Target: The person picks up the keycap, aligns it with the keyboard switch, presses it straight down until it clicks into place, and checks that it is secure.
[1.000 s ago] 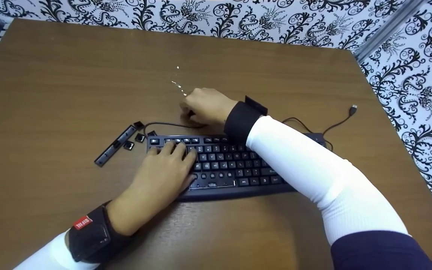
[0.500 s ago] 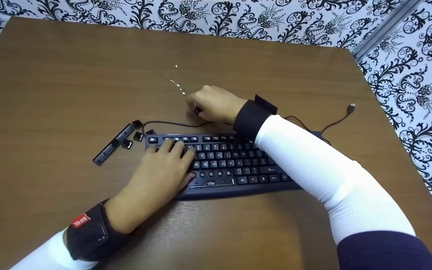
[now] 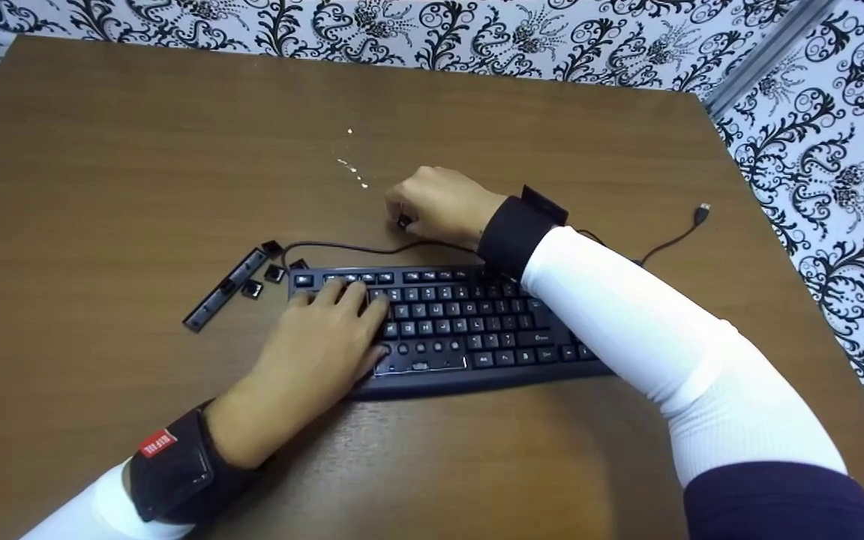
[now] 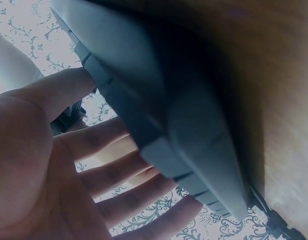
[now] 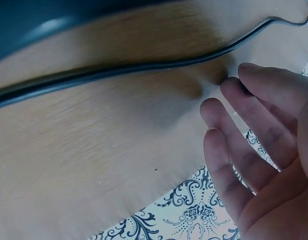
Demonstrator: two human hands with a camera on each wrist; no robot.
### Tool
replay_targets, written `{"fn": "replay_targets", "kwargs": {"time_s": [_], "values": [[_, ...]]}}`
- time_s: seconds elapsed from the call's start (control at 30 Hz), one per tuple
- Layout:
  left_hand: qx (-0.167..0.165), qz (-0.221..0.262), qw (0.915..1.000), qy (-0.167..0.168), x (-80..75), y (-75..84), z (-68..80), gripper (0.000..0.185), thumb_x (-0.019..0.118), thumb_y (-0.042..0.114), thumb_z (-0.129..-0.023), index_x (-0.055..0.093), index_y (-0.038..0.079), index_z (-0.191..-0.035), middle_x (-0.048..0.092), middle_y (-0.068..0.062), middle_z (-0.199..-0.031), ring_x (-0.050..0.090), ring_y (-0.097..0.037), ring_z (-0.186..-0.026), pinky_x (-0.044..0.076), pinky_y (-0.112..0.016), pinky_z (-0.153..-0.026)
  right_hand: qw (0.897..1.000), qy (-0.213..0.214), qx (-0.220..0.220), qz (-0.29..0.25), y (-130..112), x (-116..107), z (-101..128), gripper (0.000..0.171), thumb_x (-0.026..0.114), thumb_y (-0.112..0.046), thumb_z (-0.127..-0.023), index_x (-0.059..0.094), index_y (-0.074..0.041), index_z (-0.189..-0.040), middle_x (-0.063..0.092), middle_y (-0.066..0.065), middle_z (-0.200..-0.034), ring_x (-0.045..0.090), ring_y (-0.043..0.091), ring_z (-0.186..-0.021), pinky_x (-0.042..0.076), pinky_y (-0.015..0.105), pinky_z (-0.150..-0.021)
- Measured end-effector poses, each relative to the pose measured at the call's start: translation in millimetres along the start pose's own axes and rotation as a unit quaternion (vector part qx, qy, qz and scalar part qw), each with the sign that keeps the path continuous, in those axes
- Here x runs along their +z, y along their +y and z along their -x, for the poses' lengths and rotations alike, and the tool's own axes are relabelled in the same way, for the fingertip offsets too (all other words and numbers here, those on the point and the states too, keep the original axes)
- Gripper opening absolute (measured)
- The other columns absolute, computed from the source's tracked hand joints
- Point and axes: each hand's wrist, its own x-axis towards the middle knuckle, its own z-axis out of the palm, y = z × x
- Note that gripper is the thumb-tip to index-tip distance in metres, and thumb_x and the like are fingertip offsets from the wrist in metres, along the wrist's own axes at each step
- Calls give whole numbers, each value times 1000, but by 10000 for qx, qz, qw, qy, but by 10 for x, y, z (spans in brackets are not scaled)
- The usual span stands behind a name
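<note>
A black keyboard point(image 3: 432, 379) lies on the brown table, with a bare slot point(image 3: 421, 367) where a long key sits in its lower row. My left hand point(image 3: 323, 334) rests on its left part, fingers spread over the keys. In the left wrist view, the fingers point(image 4: 128, 200) reach across the keyboard's point(image 4: 199, 130) edge. Behind the keyboard, my right hand point(image 3: 443, 201) pinches a small black keycap point(image 3: 404, 221) between thumb and forefinger. The right wrist view shows the right hand's point(image 5: 269, 140) other fingers loosely bent near the tabletop; the keycap is mostly hidden there.
Left of the keyboard lie a long black key bar point(image 3: 223, 291) and several loose keycaps point(image 3: 252, 289). The cable point(image 3: 349, 246) runs behind the keyboard to a USB plug point(image 3: 702, 214) at right. Small white crumbs point(image 3: 353, 171) lie farther back. Patterned wallpaper point(image 3: 522, 34) borders the table.
My right hand has slid to the right and slightly away behind the keyboard, still pinching the keycap. More of the cable shows beside it. The left hand stays on the keys.
</note>
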Motion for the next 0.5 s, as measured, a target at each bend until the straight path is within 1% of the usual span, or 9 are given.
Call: {"fn": "replay_targets", "kwargs": {"time_s": [0.17, 0.33, 0.43, 0.5], "values": [[-11, 27, 9999, -112, -11, -3, -3, 56, 68, 51, -89, 63, 11, -128, 65, -15, -118, 63, -35, -111, 56, -55, -86, 10000, -14, 26, -26, 18, 17, 12, 20, 68, -2, -84, 74, -8, -102, 74, 7, -93, 65, 24, -83, 55, 40, -78], [-22, 64, 9999, -102, -16, -1, -12, 55, 68, 50, -89, 63, 11, -128, 65, -15, -117, 63, -35, -111, 56, -54, -86, 9997, 137, 175, -41, 45, 27, 31, 17, 67, -1, -83, 76, -10, -94, 73, 3, -91, 63, 21, -81, 54, 40, -75], [-28, 81, 9999, -129, -19, -1, -10, 55, 68, 50, -89, 63, 11, -128, 65, -15, -117, 63, -35, -111, 56, -54, -87, 9996, 144, 234, -37, 57, 22, 43, 15, 66, -1, -84, 75, -11, -90, 72, 2, -90, 62, 20, -81, 53, 40, -74], [-26, 100, 9998, -168, -23, 0, -11, 55, 68, 50, -90, 62, 11, -128, 65, -15, -118, 63, -35, -112, 56, -55, -87, 9996, 97, 280, -35, 59, 12, 53, 17, 66, -1, -84, 75, -12, -93, 73, 1, -92, 63, 20, -83, 54, 40, -77]]}}
